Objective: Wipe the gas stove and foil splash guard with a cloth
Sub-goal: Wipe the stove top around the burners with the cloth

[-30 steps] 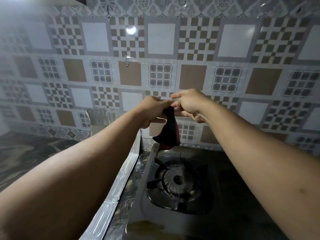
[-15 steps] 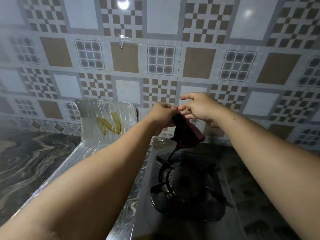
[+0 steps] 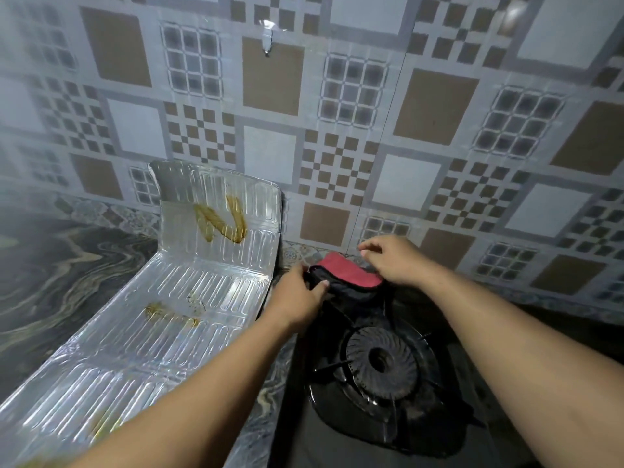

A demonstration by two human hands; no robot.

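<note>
A red and black cloth (image 3: pixel 344 276) is folded at the far end of the black gas stove (image 3: pixel 381 430), just behind the round burner (image 3: pixel 381 363). My left hand (image 3: pixel 300 298) grips the cloth's left edge with the thumb on top. My right hand (image 3: pixel 395 261) presses down on its right side with the fingers spread. Left of the stove stands the silver foil splash guard (image 3: pixel 175 319), bent up at the back. It carries yellow-brown greasy streaks on the upright panel (image 3: pixel 223 221) and on the long panel (image 3: pixel 169 315).
A patterned tile wall (image 3: pixel 337 113) rises right behind the stove, with a small clear hook (image 3: pixel 268 38) stuck on it. A dark marbled counter (image 3: pixel 50 271) lies to the left of the foil guard.
Both hands have come down from chest height with the hanging cloth. The cloth is now folded at the stove's back edge. The view has tilted down and shows more of the foil guard.
</note>
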